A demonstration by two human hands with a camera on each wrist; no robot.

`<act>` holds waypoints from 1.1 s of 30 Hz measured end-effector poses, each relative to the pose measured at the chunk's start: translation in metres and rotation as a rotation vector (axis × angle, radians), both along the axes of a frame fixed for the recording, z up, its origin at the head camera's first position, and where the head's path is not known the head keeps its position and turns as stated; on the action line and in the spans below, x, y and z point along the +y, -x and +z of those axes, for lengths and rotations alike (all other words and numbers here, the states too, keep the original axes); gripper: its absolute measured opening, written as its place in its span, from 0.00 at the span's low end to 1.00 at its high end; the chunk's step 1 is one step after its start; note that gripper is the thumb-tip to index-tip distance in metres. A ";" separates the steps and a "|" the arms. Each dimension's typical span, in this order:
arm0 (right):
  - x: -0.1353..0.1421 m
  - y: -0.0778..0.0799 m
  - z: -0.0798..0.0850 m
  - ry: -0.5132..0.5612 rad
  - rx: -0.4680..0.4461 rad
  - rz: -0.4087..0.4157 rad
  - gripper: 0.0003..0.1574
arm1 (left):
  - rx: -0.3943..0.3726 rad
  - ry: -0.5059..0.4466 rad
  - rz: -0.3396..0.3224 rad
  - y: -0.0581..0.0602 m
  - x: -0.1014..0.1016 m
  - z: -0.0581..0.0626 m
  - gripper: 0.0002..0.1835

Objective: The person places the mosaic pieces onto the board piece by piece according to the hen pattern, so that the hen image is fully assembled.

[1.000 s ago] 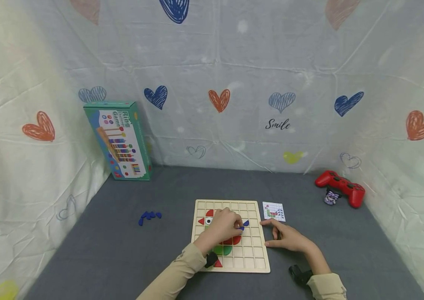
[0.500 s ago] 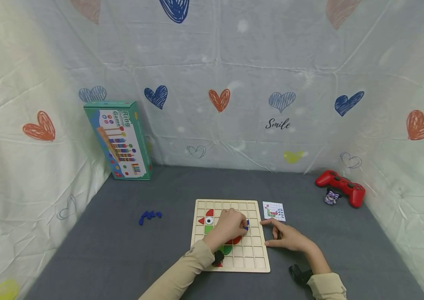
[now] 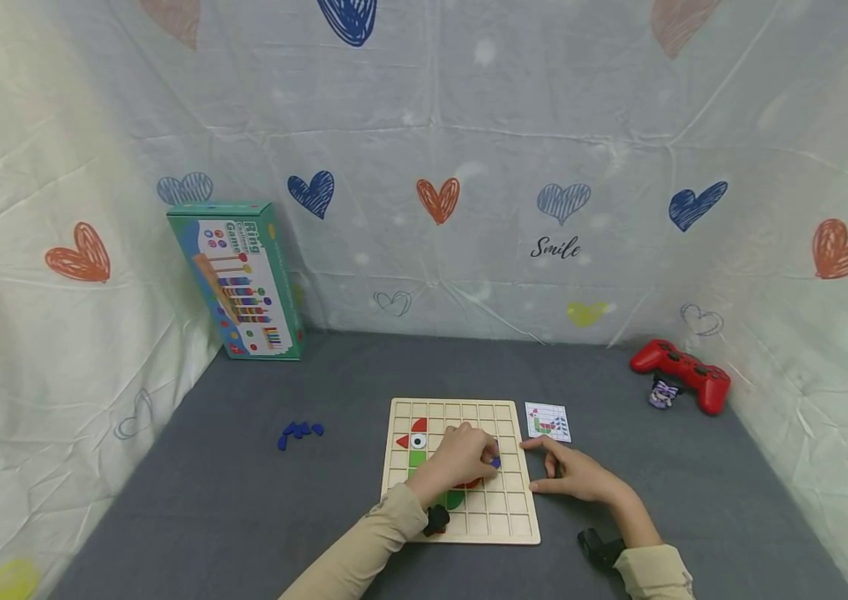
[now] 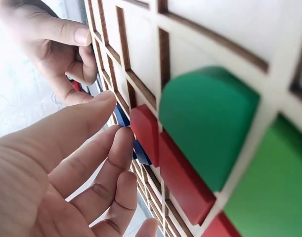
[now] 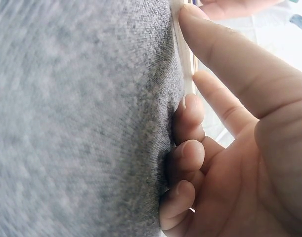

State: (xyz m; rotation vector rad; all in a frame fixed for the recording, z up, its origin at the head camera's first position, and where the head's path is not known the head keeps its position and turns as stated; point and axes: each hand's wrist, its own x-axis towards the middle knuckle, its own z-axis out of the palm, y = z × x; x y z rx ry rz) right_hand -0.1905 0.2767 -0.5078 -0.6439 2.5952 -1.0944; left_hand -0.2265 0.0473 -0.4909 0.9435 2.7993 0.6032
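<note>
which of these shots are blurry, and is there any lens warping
Head view: sharp, evenly lit, but wide-angle bending curves the backdrop edges. Left wrist view: the green piece up close is soft, the left hand clearer. Right wrist view: the grey cloth is blurred, the right hand fairly crisp.

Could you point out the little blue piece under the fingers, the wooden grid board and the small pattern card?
Small blue puzzle piece [image 3: 495,462], head view: its visible right end.
Wooden grid puzzle board [image 3: 504,528], head view: bare near-right corner.
Small white pattern card [image 3: 548,422], head view: its middle.
</note>
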 end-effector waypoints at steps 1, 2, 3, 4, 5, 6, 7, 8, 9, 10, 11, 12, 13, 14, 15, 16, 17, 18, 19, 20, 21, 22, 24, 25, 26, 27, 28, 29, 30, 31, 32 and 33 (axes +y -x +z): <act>0.000 0.000 0.000 0.000 0.000 0.000 0.36 | -0.005 -0.004 -0.004 0.000 -0.001 0.000 0.05; 0.000 0.000 0.000 0.000 0.001 0.000 0.36 | -0.010 -0.009 -0.008 0.000 -0.002 0.001 0.05; 0.000 0.000 0.001 0.001 0.002 0.001 0.36 | -0.014 -0.013 -0.012 -0.001 -0.002 0.001 0.05; 0.000 0.000 0.001 0.003 0.003 0.002 0.36 | -0.016 -0.019 -0.017 -0.001 -0.003 0.002 0.06; 0.000 0.001 0.001 0.006 0.004 0.004 0.36 | -0.020 -0.024 -0.021 -0.002 -0.004 0.002 0.06; 0.000 0.001 0.001 0.009 0.005 0.005 0.36 | -0.019 -0.028 -0.024 -0.002 -0.005 0.003 0.07; 0.000 0.001 0.001 0.011 0.004 0.005 0.36 | -0.018 -0.029 -0.025 -0.003 -0.006 0.004 0.08; 0.000 0.001 0.001 0.012 0.005 0.006 0.36 | -0.014 -0.028 -0.027 -0.003 -0.006 0.004 0.09; 0.000 0.001 0.001 0.013 0.006 0.006 0.36 | -0.008 -0.028 -0.027 -0.003 -0.007 0.005 0.10; 0.000 0.001 0.001 0.013 0.004 0.006 0.36 | 0.000 -0.029 -0.027 -0.004 -0.008 0.005 0.10; 0.000 0.001 0.001 0.014 0.003 0.004 0.36 | 0.004 -0.032 -0.026 -0.004 -0.009 0.006 0.10; -0.001 0.001 0.001 0.012 0.001 0.003 0.36 | 0.011 -0.033 -0.024 -0.004 -0.010 0.006 0.11; -0.001 0.001 0.001 0.009 -0.001 0.001 0.36 | 0.016 -0.034 -0.022 -0.004 -0.011 0.006 0.11; -0.001 0.001 0.002 0.006 -0.002 -0.001 0.36 | 0.022 -0.039 -0.020 -0.004 -0.012 0.007 0.11; -0.001 0.001 0.002 0.003 -0.004 -0.004 0.36 | 0.029 -0.045 -0.018 -0.004 -0.013 0.007 0.11; -0.001 0.002 0.002 -0.001 -0.007 -0.007 0.36 | 0.038 -0.048 -0.014 -0.004 -0.014 0.008 0.11; 0.000 0.002 0.002 -0.003 -0.009 -0.010 0.36 | 0.045 -0.051 -0.009 -0.004 -0.016 0.009 0.11; 0.000 0.002 0.002 -0.004 -0.011 -0.012 0.36 | 0.054 -0.052 -0.003 -0.004 -0.018 0.010 0.11; 0.000 0.002 0.002 -0.005 -0.013 -0.013 0.36 | 0.058 -0.057 0.005 -0.004 -0.020 0.010 0.10; 0.000 0.002 0.002 -0.004 -0.014 -0.013 0.36 | 0.062 -0.060 0.012 -0.004 -0.022 0.011 0.10; 0.000 0.003 0.002 0.000 -0.015 -0.011 0.36 | 0.060 -0.065 0.021 -0.005 -0.025 0.011 0.09; 0.000 0.003 0.001 0.002 -0.014 -0.009 0.36 | 0.058 -0.071 0.026 -0.005 -0.027 0.011 0.09; 0.000 0.002 0.001 0.006 -0.017 -0.007 0.36 | 0.061 -0.090 0.030 -0.005 -0.034 0.012 0.09; 0.000 0.002 0.001 0.007 -0.017 -0.006 0.36 | 0.068 -0.093 0.032 -0.004 -0.037 0.012 0.09; 0.000 0.002 0.000 0.010 -0.019 -0.007 0.37 | 0.074 -0.098 0.032 -0.004 -0.040 0.012 0.09; 0.000 0.002 0.000 0.010 -0.019 -0.007 0.37 | 0.081 -0.103 0.034 -0.004 -0.043 0.012 0.09; 0.001 0.002 -0.001 0.012 -0.023 -0.008 0.37 | 0.089 -0.104 0.034 -0.004 -0.047 0.012 0.09; 0.001 0.002 -0.001 0.014 -0.026 -0.010 0.37 | 0.096 -0.104 0.039 -0.004 -0.050 0.012 0.09; 0.001 0.002 -0.001 0.018 -0.028 -0.010 0.37 | 0.097 -0.103 0.046 -0.004 -0.053 0.012 0.09; 0.001 0.002 -0.001 0.022 -0.028 -0.011 0.37 | 0.097 -0.102 0.054 -0.004 -0.056 0.012 0.10; 0.001 0.002 -0.002 0.023 -0.029 -0.011 0.37 | 0.098 -0.104 0.060 -0.004 -0.060 0.012 0.10; 0.001 0.002 -0.002 0.024 -0.028 -0.011 0.37 | 0.106 -0.103 0.067 -0.004 -0.064 0.012 0.10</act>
